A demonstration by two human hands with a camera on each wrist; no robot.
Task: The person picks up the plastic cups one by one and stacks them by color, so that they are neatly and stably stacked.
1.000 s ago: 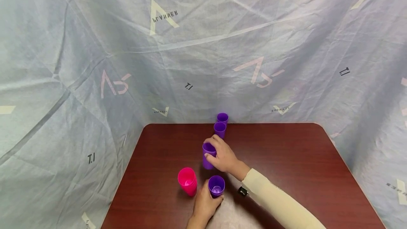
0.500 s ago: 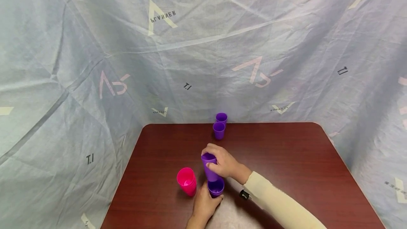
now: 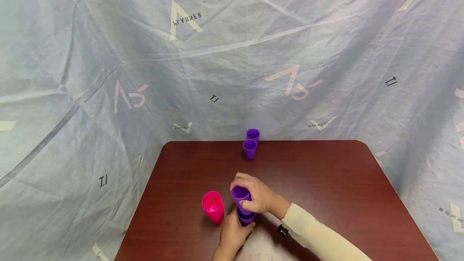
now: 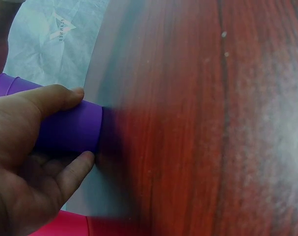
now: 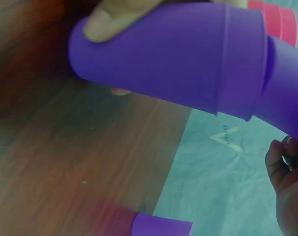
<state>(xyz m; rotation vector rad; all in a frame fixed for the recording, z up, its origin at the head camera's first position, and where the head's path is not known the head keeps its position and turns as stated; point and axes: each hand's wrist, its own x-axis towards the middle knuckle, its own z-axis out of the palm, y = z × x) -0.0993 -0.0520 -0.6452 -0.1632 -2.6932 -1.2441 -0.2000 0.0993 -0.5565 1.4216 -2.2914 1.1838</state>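
Note:
Near the front of the table, my left hand (image 3: 232, 233) grips a stack of nested purple cups (image 3: 246, 220) from the side, low down. In the left wrist view, thumb and fingers wrap the stack's purple wall (image 4: 72, 125). Above it, my right hand (image 3: 260, 197) pinches another purple cup (image 3: 241, 195) by its rim. The right wrist view has this upper cup (image 5: 288, 81) tilted, its lower end inside the mouth of the stack (image 5: 173, 56). Left of my left hand stands a stack of pink cups (image 3: 214, 208).
Two more purple cups, a nearer one (image 3: 249, 149) and a farther one (image 3: 253, 134), stand at the back edge of the brown wooden table (image 3: 308, 180). Behind it hangs a grey printed sheet (image 3: 232, 51). A small black device (image 3: 283, 230) is at my right wrist.
My right hand has brought its purple cup toward me and down, from above the table into the mouth of the held stack. My left hand has stayed in place.

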